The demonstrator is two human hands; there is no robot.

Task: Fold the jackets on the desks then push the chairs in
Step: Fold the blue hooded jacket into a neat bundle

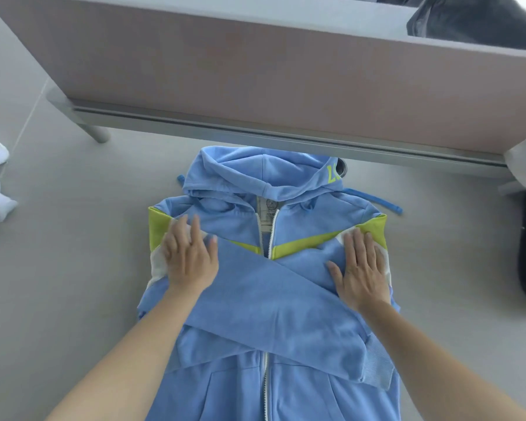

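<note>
The blue jacket [234, 387] is laid face up on the bench [73, 284] at mid-frame, its long axis running from the hood [264, 177] at the top to a hem cut off by the lower edge. The left hand [190, 259] and right hand [360, 268] are pressed flat, fingers straight, on its shoulders beside the crossed sleeves [286, 299], both equally near. A hem-to-hood fold is judged next. No chair is seen; the dark bundle [474, 22] at upper right cannot be identified.

A blue jacket [274, 299], sleeves crossed over front, is laid flat on desk [73, 268] & pressed by left hand [189, 262] & right hand [362, 268], fingers straight.
</note>
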